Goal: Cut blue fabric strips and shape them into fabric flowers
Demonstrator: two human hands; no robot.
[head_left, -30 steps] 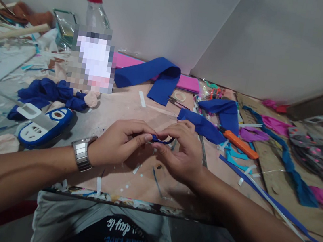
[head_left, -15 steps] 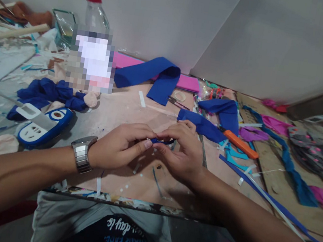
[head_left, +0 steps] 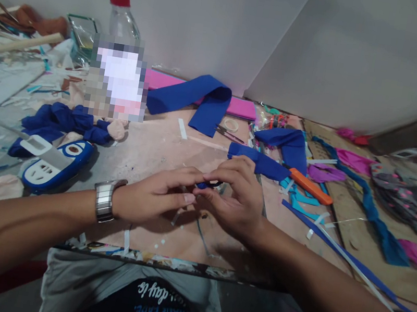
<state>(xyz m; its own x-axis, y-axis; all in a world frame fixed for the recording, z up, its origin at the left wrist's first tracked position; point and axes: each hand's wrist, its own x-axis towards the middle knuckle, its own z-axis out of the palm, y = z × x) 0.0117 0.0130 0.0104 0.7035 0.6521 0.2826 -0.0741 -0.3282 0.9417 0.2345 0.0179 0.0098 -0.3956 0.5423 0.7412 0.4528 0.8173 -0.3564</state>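
A small dark blue fabric piece [head_left: 204, 185], looped or rolled, is pinched between the thumb and fingers of my right hand [head_left: 235, 197]. Much of it is hidden by the fingertips. My left hand [head_left: 163, 188], with a metal watch [head_left: 105, 200] at its wrist, reaches in from the left. Its fingers are stretched out and its thumb stands apart; the index fingertip lies at the blue piece. Beyond the right hand, a flat blue fabric strip [head_left: 240, 153] rests on the table, and an orange cutter [head_left: 309, 185] lies beside it.
At the back, another blue strip [head_left: 210, 106] drapes over a pink flat bar [head_left: 243, 109]. Left are a blue-and-white power socket [head_left: 44, 169], gathered blue fabric [head_left: 59, 119] and a red-capped bottle [head_left: 125, 21]. Small scissors [head_left: 230, 134] lie near a tape ring [head_left: 231, 124].
My left thumb has come off the blue piece and moved slightly down, opening a gap below the index finger. My right hand keeps its pinch, with the piece drawn closer into its fingers.
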